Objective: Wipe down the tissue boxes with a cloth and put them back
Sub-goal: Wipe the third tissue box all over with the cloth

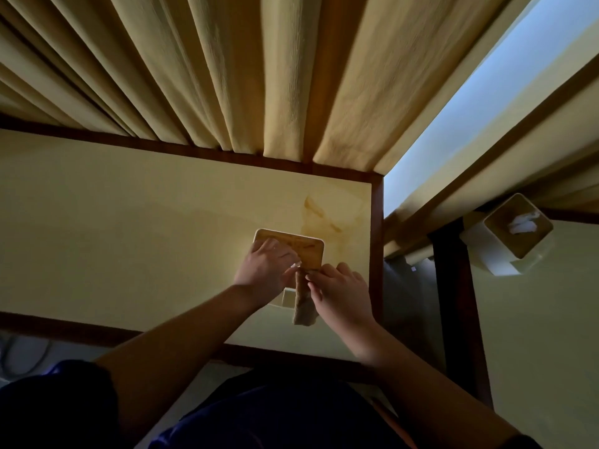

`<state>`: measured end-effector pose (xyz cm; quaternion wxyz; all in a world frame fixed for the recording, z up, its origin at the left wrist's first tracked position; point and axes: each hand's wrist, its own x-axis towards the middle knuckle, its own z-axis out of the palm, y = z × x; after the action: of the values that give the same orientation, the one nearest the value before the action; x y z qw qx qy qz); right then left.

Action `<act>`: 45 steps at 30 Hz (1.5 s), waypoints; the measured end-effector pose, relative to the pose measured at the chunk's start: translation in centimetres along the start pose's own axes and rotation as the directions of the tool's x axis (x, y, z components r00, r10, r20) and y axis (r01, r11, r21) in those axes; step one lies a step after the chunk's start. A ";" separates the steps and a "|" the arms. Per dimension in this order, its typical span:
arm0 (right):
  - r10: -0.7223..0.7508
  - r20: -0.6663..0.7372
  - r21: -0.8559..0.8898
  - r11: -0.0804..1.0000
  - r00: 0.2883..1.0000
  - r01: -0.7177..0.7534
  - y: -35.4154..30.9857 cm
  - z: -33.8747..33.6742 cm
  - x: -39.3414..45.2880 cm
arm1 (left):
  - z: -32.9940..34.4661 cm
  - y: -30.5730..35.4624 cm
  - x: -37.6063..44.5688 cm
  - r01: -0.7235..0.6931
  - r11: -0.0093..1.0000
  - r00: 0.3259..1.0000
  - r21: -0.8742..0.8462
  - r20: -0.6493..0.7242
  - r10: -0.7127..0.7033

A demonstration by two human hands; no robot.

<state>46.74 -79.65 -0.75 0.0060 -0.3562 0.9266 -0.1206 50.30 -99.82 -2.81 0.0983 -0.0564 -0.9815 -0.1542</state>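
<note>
Cream table (129, 222) with dark wood edging, curtains (227, 69) at 12 o'clock | tissue box (289, 244) near table's 3 o'clock edge | left hand (265, 266) rests on box top, fingers curled | right hand (340, 291) pinches cloth (303, 306) against box's 6 o'clock side | second tissue box (509, 234) at 3 o'clock on neighbouring table (534, 335)

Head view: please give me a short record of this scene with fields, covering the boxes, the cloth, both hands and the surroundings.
near box: tissue box with white walls and a wooden lid, on the cream table
left hand: left hand rests on the lid, fingers bent
right hand: right hand pinches the cloth at the box's front edge
cloth: beige, hangs down the box's front
other box: second tissue box on the surface at right, tissue sticking out, untouched
background: curtain behind the table
</note>
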 end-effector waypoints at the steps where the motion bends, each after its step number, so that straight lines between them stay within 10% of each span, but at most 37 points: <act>1: 0.017 -0.001 -0.011 1.000 1.000 -0.017 -0.3 -0.2 0.1 | 0.1 -0.2 0.4 -0.001 1.000 0.999 -0.002 0.049 0.001; 4: 0.058 -0.034 -0.040 0.997 0.998 -0.059 -1.0 -0.3 0.1 | -0.3 -0.2 1.3 0.034 0.998 0.970 0.052 0.237 -0.046; 11: 0.140 -0.006 -0.068 0.988 0.990 -0.140 -2.0 0.1 -0.2 | 0.1 -1.2 1.2 0.080 0.996 0.996 -0.037 0.039 -0.078; 18: 0.169 0.025 -0.114 0.980 0.985 -0.166 -3.1 0.6 -0.9 | 1.5 -2.5 0.7 0.093 0.994 0.959 -0.053 0.272 -0.075; 33: 0.248 0.178 -0.048 0.969 0.952 -0.243 -3.4 0.6 -0.4 | 3.1 -2.5 0.3 0.159 0.981 0.978 -0.111 0.152 -0.142; 45: 0.357 0.029 -0.063 0.933 0.934 -0.355 -0.5 0.8 7.4 | 3.7 -2.6 0.2 0.114 0.990 0.993 -0.080 0.002 -0.114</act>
<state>41.60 -85.12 -0.89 0.0362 -0.1850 0.9785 -0.0842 49.11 -101.08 -7.00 0.0881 -0.0038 -0.9761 -0.1987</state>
